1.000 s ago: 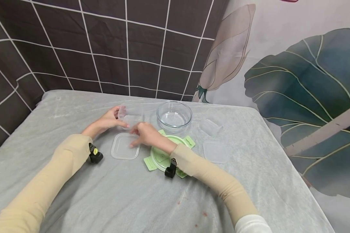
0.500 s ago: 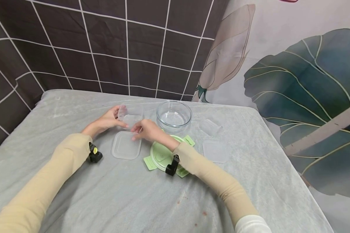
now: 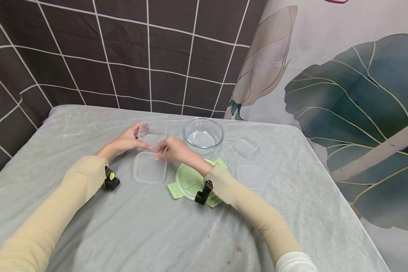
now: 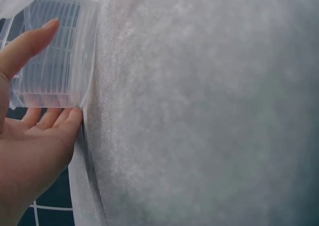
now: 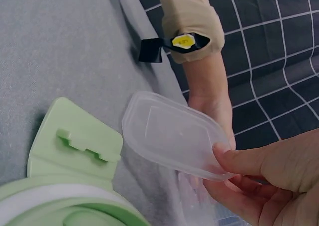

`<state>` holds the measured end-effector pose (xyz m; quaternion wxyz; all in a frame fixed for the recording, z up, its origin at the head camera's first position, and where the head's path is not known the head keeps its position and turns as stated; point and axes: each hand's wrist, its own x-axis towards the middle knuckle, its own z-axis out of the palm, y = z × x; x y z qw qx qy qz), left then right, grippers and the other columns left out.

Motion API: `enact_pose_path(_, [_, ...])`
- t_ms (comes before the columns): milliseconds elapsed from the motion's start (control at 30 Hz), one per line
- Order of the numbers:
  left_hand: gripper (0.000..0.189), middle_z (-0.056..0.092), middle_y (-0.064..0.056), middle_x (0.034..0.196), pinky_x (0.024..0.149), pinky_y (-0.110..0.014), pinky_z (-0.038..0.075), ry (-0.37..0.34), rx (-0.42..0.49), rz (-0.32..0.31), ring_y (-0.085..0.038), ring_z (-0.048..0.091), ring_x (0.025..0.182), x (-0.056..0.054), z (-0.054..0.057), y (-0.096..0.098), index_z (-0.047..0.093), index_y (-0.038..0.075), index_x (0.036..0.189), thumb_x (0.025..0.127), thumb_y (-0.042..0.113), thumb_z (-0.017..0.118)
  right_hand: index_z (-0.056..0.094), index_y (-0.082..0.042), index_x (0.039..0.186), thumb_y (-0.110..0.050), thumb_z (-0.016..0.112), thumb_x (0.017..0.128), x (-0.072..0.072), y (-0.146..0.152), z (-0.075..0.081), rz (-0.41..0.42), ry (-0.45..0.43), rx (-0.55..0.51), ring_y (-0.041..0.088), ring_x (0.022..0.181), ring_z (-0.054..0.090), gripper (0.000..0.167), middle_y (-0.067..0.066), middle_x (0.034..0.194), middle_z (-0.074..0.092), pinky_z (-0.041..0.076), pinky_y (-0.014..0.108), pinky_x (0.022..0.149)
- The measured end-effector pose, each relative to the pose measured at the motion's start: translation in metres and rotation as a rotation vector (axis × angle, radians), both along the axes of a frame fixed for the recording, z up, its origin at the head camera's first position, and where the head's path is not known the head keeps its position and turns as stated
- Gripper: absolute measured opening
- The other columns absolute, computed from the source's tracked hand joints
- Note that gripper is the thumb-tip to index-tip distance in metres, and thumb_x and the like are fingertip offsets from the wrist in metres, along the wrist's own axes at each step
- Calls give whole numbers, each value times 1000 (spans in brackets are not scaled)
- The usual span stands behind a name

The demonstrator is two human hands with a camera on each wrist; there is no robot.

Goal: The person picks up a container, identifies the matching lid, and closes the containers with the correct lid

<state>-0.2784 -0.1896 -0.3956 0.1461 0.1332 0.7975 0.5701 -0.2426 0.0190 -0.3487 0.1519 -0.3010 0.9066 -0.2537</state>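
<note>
Grey cloth; lid in right hand.

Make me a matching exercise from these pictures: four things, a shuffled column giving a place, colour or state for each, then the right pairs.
Things:
1. glass bowl
2. round clip lid
3. leftmost square lid
4. leftmost plastic tub

Place, colour or state:
A. light green
B. between thumb and fingers of the left hand
C. standing directly beyond the round clip lid
D. pinched by the right hand

Pairs: 1-C, 2-A, 3-D, 4-B
</note>
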Motion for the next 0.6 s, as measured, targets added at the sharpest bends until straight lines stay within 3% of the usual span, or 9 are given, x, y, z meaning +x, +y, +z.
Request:
enact_pose_path(200, [91,23,-29,154,120,-49,17,11,21,-3,-40,20,145,0,-1,-2,12,-7,149,78,-6,69,74,-7,102,-17,73,85,5,4,5,16,122,-25,13,80,64,20,5,94,75,46,12,66])
enact_pose_path(400, [88,24,-31,153,120,-51,18,32,24,-9,-41,21,144,3,-1,-2,12,-8,149,80,-7,67,74,-5,97,-13,72,85,14,12,12,42,239,-131,14,81,66,14,6,91,74,49,13,71])
enact_pose_path(600, [83,19,-32,154,120,-50,16,31,41,-23,-42,18,145,3,-3,-4,10,-10,148,82,-9,62,73,-3,97,-10,71,85,19,20,16,10,311,-212,15,82,67,14,8,97,74,50,12,72])
